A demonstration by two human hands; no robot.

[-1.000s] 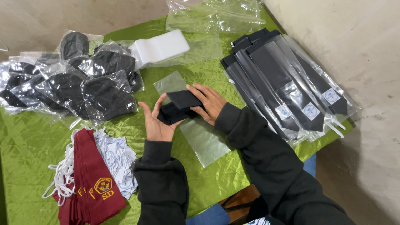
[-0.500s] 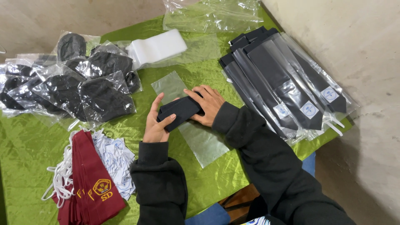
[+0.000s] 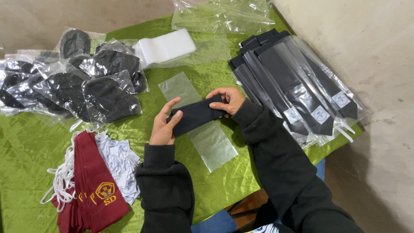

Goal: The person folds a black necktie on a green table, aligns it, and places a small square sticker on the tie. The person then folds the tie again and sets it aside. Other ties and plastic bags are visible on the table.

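Unfolded longer since the earlier frame, the black cloth (image 3: 196, 116) is gripped at its ends by left hand (image 3: 163, 127) and right hand (image 3: 226, 100), above a clear sleeve (image 3: 207, 138).

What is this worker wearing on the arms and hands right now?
Both hands, left hand and right hand, are bare: no gloves, and no rings or watch visible. Both arms wear long black sleeves of thick, soft fabric with ribbed cuffs at the wrists, without visible markings.

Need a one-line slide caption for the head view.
Both hands, left hand and right hand, hold a folded black cloth above a clear plastic sleeve on green tablecloth.
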